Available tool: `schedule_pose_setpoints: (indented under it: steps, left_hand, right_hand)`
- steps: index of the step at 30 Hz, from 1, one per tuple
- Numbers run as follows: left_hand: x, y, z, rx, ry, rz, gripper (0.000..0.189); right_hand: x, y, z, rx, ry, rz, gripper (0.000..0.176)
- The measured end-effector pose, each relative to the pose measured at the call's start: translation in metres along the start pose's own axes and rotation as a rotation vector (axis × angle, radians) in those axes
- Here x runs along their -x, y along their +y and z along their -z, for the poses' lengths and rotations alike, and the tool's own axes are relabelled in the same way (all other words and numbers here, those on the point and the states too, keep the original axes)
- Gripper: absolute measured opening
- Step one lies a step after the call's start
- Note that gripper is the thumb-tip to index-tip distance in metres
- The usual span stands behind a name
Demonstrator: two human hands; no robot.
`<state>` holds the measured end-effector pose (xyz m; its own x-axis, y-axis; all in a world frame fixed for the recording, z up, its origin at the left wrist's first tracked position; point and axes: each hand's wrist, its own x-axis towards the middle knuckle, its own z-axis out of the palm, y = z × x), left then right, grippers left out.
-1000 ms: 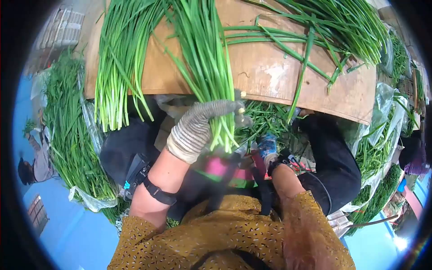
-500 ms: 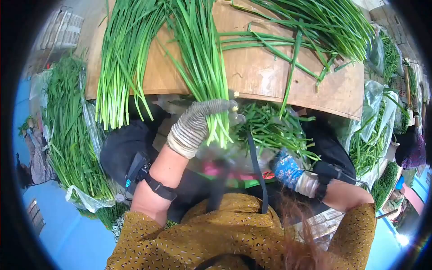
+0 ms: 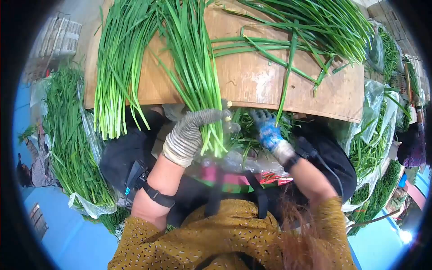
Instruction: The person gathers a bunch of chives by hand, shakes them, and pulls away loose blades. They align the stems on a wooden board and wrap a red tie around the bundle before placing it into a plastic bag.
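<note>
My left hand [image 3: 191, 130], in a grey striped glove, is closed round the stem ends of a bunch of garlic chives [image 3: 193, 67]. The bunch lies with its leaves on the wooden board [image 3: 252, 83], and its pale cut ends hang past the front edge. My right hand [image 3: 267, 130], in a blue patterned glove, is below that edge over loose chive pieces [image 3: 243, 130]. Its fingers look stretched forward and apart, though the tips are partly lost among the greens. A second bunch of chives [image 3: 119, 85] rests on the board at the left.
A large heap of chives [image 3: 321, 31] covers the board's far right, with stray leaves trailing from it. Plastic-lined piles of greens stand at the left [image 3: 72, 139] and right [image 3: 375, 126]. A pink and green bag [image 3: 225, 175] lies near my lap. Other people are at both sides.
My right hand has moved forward and left, from beside the loose pieces to over them near the board's edge. My left hand keeps its hold on the bunch.
</note>
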<state>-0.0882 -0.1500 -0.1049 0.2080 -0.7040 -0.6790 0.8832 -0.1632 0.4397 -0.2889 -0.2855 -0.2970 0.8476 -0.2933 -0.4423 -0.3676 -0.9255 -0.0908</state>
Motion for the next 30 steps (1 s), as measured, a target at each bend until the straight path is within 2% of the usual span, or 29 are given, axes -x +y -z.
schedule_pose_setpoints:
  steps: [3, 5, 9, 11, 12, 13, 14, 17, 18, 21, 22, 23, 24, 25, 26, 28, 30]
  left_hand:
    - [-0.001, -0.001, -0.004, -0.022, 0.047, -0.044, 0.045]
    - [-0.005, -0.002, 0.001, -0.024, 0.037, -0.041, 0.045]
    - [-0.01, -0.003, 0.0, 0.021, -0.01, -0.039, 0.043]
    - [-0.013, -0.008, 0.004, 0.062, -0.019, -0.039, 0.041]
    - [-0.013, -0.009, 0.004, 0.082, -0.025, -0.042, 0.04]
    - [-0.011, -0.008, 0.003, 0.122, -0.035, -0.005, 0.039]
    - [-0.011, -0.008, 0.004, 0.093, -0.019, -0.013, 0.039]
    - [-0.014, -0.012, 0.012, 0.066, -0.017, -0.058, 0.04]
    - [-0.013, -0.011, 0.011, 0.061, -0.008, -0.048, 0.04]
    - [-0.008, -0.003, 0.005, -0.028, 0.041, -0.017, 0.043]
    - [-0.006, -0.003, 0.003, -0.017, 0.042, -0.014, 0.044]
    - [-0.005, -0.003, 0.0, -0.008, 0.036, -0.014, 0.044]
    - [-0.003, -0.001, -0.003, -0.001, 0.027, -0.016, 0.045]
    - [-0.005, -0.004, 0.002, 0.032, 0.008, -0.038, 0.044]
    - [-0.008, -0.007, 0.004, 0.033, -0.007, -0.049, 0.044]
    - [-0.011, -0.009, 0.005, 0.045, -0.033, -0.076, 0.042]
    - [-0.005, -0.004, 0.003, 0.061, -0.041, -0.037, 0.039]
  right_hand:
    - [-0.016, -0.063, -0.055, -0.059, -0.403, -0.019, 0.05]
    - [-0.009, -0.089, -0.087, -0.138, -0.538, 0.073, 0.044]
    - [0.012, -0.116, -0.104, -0.354, -0.498, 0.442, 0.028]
    - [-0.01, -0.075, -0.081, -0.47, -0.289, 0.051, 0.021]
    - [-0.018, -0.043, -0.068, -0.321, -0.187, -0.046, 0.02]
    - [-0.029, -0.012, -0.076, -0.286, 0.093, -0.169, 0.021]
    - [-0.017, 0.006, -0.012, -0.274, 0.136, -0.315, 0.022]
    - [-0.027, 0.073, -0.113, -0.372, 0.114, -0.597, 0.026]
    - [-0.017, 0.077, -0.102, -0.115, -0.341, -0.553, 0.028]
    - [-0.001, 0.086, -0.069, -0.324, -0.283, -0.475, 0.027]
    - [0.001, 0.11, -0.123, -0.137, 0.252, -0.427, 0.022]
    - [0.001, 0.133, -0.109, -0.164, -0.131, -0.613, 0.026]
    - [0.006, 0.141, -0.08, -0.291, 0.098, -0.584, 0.03]
    - [0.018, 0.142, -0.049, -0.27, 0.349, -0.619, 0.034]
    - [0.026, 0.144, -0.033, -0.063, 0.433, -0.604, 0.036]
    - [0.029, 0.17, -0.06, 0.012, 0.767, -0.671, 0.036]
    - [0.042, 0.181, -0.038, 0.407, 0.203, -0.727, 0.035]
